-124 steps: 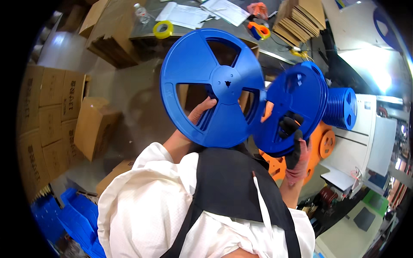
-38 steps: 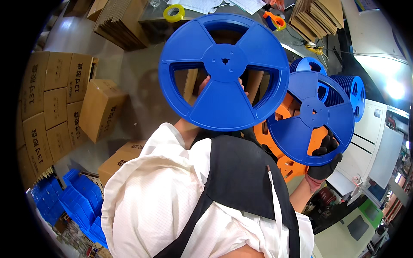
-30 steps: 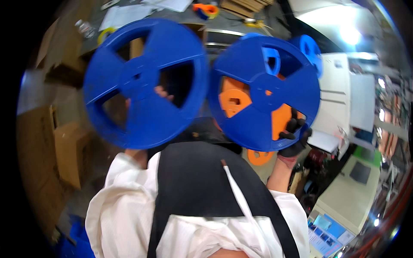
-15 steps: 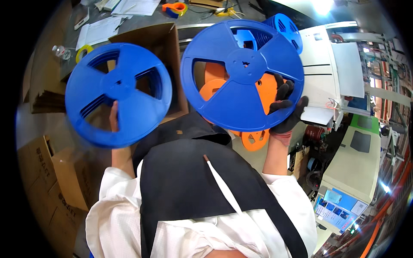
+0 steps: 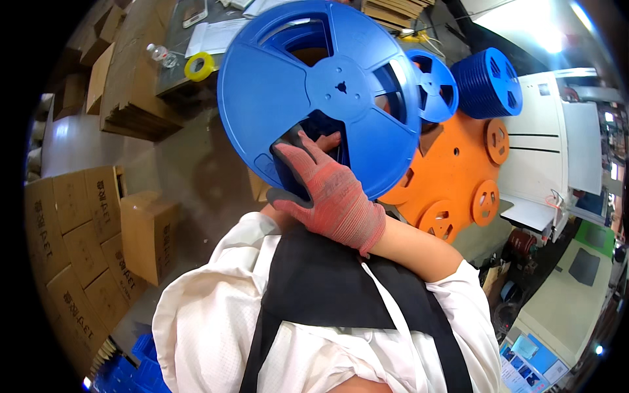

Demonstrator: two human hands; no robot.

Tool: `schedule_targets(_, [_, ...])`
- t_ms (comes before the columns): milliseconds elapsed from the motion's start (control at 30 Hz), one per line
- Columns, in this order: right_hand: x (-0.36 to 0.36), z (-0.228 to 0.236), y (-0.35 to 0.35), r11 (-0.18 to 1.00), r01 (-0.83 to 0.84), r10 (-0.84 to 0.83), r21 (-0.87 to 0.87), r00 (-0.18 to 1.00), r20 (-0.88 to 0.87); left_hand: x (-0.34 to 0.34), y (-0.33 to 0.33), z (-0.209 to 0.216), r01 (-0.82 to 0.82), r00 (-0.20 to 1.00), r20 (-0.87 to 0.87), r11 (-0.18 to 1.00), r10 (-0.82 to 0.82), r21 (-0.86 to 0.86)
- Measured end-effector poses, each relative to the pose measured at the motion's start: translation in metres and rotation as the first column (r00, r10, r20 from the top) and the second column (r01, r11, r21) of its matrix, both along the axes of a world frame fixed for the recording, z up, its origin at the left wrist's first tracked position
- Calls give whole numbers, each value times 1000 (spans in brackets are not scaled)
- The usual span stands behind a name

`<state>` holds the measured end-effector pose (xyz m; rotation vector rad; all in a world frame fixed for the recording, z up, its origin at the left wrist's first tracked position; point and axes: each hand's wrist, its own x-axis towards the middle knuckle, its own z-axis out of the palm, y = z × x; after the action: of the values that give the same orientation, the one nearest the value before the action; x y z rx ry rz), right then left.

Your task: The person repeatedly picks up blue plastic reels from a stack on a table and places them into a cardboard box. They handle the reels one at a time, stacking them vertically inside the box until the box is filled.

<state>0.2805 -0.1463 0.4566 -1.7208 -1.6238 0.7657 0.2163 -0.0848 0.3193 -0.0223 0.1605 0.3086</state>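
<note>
A large blue plastic reel (image 5: 367, 154) lies on top of other blue reels, whose layers show through its cut-outs. My right hand (image 5: 327, 190), in a red and grey glove, reaches across my body and grips this reel, its fingers in the lower cut-out. My bare left hand (image 5: 329, 141) is under the right one, mostly hidden; its fingers show through the same cut-out, around the stack. Beyond the reels, an orange plate (image 5: 452, 157) carries several small orange discs (image 5: 485, 203).
A stack of blue reels (image 5: 504, 85) and another blue reel (image 5: 436, 85) stand behind the orange plate. Yellow tape (image 5: 199, 67) and a plastic bottle (image 5: 162, 56) sit on the grey table. Cartons (image 5: 147, 229) are at left, a beige machine (image 5: 557, 301) at right.
My right hand has carried its reel leftward onto the stack in my left hand. Both hands now meet there, and the view has shifted, uncovering the orange plate.
</note>
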Motion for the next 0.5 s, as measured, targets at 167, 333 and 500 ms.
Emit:
schedule_targets(167, [-19, -4, 0, 991, -75, 93, -109, 980, 175, -6, 1, -9, -2, 999, 40, 1000, 2, -13])
schedule_targets(333, [-30, -5, 5, 969, -190, 237, -160, 898, 371, -13, 4, -18, -1, 1000, 27, 1000, 1, 8])
schedule_targets(500, [-33, -2, 15, 922, -288, 364, -259, 873, 325, -27, 7, -23, -23, 1000, 12, 999, 23, 28])
